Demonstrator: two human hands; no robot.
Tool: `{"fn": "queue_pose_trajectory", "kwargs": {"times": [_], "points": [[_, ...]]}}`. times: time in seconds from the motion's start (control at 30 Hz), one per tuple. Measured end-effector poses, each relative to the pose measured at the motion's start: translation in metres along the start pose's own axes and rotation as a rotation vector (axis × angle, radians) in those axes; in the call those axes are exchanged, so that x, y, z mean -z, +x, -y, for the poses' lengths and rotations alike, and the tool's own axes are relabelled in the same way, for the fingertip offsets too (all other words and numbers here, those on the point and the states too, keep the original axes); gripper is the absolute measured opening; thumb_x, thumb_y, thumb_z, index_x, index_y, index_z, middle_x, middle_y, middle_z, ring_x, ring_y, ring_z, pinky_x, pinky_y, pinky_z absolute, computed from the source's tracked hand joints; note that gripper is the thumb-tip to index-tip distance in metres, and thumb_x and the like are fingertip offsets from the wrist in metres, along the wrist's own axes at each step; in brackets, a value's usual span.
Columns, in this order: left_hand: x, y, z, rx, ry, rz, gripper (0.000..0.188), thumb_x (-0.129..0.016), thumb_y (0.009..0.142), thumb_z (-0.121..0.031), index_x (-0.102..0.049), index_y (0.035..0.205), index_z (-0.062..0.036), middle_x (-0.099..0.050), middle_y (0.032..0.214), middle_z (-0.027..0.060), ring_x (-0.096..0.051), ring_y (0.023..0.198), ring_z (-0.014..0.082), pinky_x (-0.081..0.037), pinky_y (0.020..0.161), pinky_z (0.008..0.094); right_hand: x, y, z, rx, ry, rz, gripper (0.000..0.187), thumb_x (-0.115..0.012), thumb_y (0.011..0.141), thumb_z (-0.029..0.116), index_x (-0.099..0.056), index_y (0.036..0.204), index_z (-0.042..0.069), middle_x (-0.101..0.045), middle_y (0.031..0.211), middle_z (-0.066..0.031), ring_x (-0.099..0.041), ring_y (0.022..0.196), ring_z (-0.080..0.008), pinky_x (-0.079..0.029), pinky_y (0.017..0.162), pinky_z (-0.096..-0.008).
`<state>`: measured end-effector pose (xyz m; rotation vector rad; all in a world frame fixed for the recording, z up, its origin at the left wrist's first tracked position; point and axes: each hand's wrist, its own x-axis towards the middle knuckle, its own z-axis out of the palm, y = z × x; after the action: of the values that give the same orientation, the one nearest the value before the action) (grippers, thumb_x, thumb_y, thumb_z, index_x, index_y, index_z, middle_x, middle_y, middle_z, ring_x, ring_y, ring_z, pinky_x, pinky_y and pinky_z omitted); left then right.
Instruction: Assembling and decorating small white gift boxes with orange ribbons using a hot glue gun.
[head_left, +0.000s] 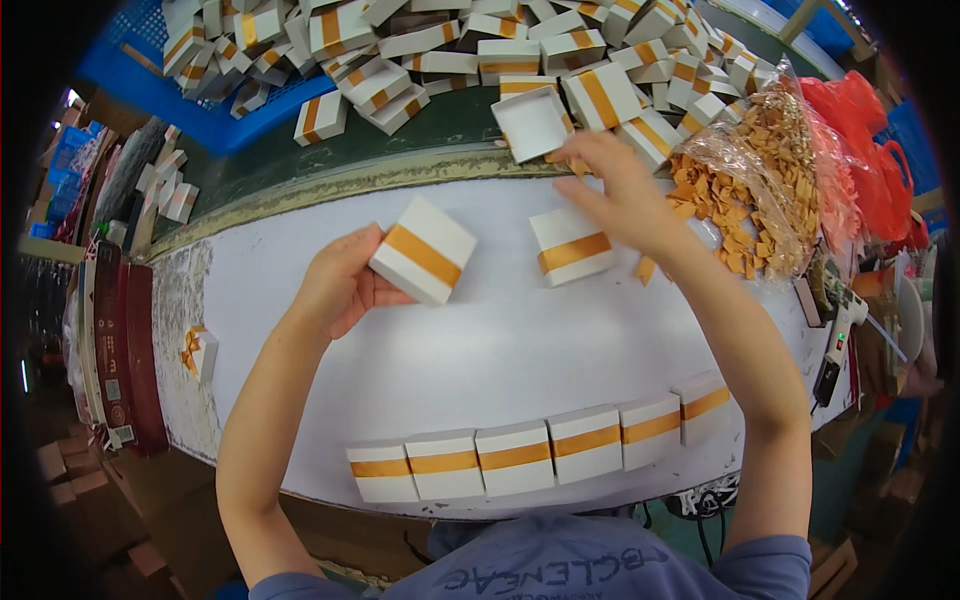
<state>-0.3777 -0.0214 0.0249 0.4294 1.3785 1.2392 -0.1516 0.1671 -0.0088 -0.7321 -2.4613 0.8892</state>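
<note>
My left hand (pixel 345 280) is closed on a white gift box (pixel 425 248) with a gold ribbon band, tilted above the white tabletop. To its right, a second banded white box (pixel 571 247) rests on the table below my right wrist. My right hand (pixel 610 185) reaches over that box toward the pile, thumb and fingers apart and somewhat blurred. Its fingertips are close to an open, hollow white box part (pixel 533 124); whether they touch it I cannot tell. A small orange patch shows by the fingers, too small to identify.
Several banded boxes (pixel 514 458) stand in a row along the near edge. Many more boxes (pixel 480 60) are heaped at the back, beside a blue crate (pixel 230 128). A clear bag of gold ribbon bows (pixel 745 190) spills at right. One small bow-topped box (pixel 200 353) sits left.
</note>
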Motion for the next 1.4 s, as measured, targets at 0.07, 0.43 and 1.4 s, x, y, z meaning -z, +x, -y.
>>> {"fn": "queue_pose_trajectory", "kwargs": {"times": [0.07,0.43,1.4], "points": [[0.009,-0.004,0.005,0.128,0.143,-0.054,0.044,-0.035,0.096,-0.035,-0.05,0.11,0.0041,-0.061,0.095,0.0119,-0.063,0.068,0.0179,-0.055,0.064,0.0262,-0.004,0.028,-0.007,0.344,-0.673,-0.324,0.017,-0.061,0.079,0.015,-0.057,0.094,0.008,-0.055,0.095,-0.0016,-0.051,0.092,-0.0169,-0.041,0.075,-0.0299],[0.009,-0.021,0.033,-0.42,1.602,-0.143,0.08,-0.074,0.066,-0.036,-0.036,0.13,-0.0066,-0.033,0.13,0.0209,-0.029,0.121,0.0365,-0.023,0.099,0.0484,-0.032,0.069,0.037,-0.636,0.415,0.412,0.032,-0.046,0.092,0.026,-0.053,0.113,0.002,-0.06,0.103,-0.012,-0.06,0.088,-0.0219,-0.048,0.078,-0.0343],[0.005,-0.043,0.046,-0.442,1.57,0.093,0.086,-0.081,0.06,-0.034,-0.037,0.131,-0.0093,-0.029,0.138,0.0171,-0.032,0.124,0.0317,-0.023,0.103,0.0396,0.006,-0.09,0.056,0.325,-0.475,0.252,0.071,-0.074,0.067,0.024,-0.041,0.127,0.006,-0.045,0.121,-0.0199,-0.047,0.108,-0.0342,-0.041,0.089,-0.0404]]}}
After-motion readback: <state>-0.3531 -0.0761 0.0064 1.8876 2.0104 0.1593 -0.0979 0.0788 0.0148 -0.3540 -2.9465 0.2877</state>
